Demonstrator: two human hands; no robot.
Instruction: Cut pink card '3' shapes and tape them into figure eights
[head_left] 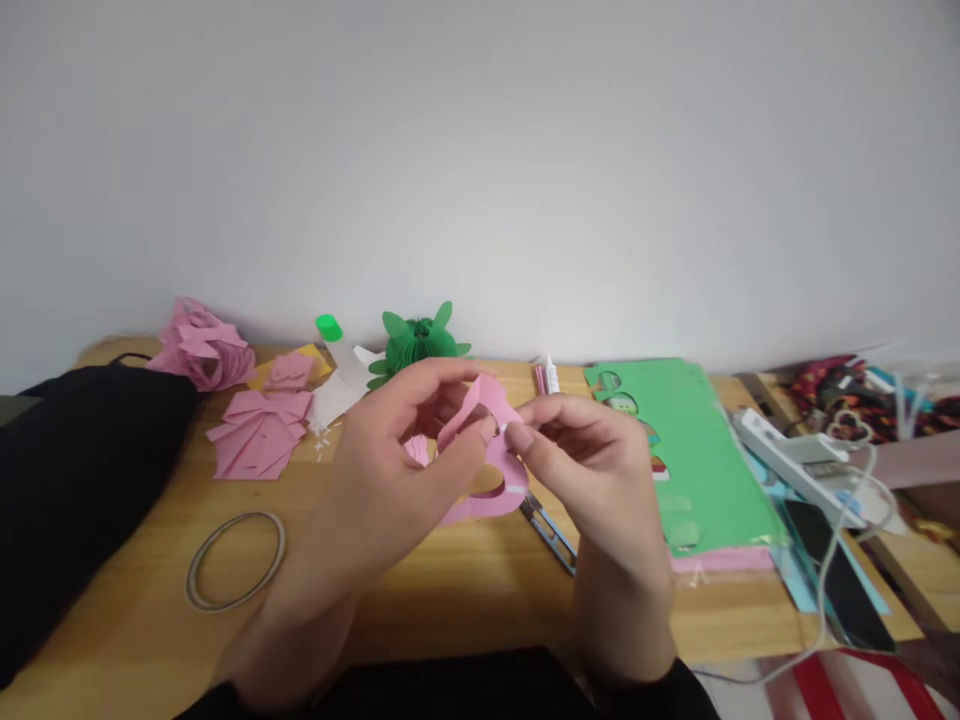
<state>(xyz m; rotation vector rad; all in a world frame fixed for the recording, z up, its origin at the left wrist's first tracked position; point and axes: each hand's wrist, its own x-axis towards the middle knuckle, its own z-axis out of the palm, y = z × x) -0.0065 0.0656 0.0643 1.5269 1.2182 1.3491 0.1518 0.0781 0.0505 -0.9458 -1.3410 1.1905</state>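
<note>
Above the middle of the wooden table, both hands pinch a pink paper cutout (514,475) with curved edges and an oval hole. My left hand (409,450) closes on its left side, thumb in front and fingers curled behind. Thumb and forefinger of my right hand (581,450) press together at its upper right edge. Small white strips show on the paper near the right fingertips. Partly hidden behind the left hand is another folded pink piece (416,450). A utility knife (551,535) lies on the table below the right hand.
Left: folded pink paper pieces (259,435), a glue stick (330,330), a tape ring (193,570) and black cloth (82,470). Behind stands a green paper ball (420,345). Right: green paper sheets (690,450), a small white tube (552,377), a power strip (787,465) and a phone (836,575).
</note>
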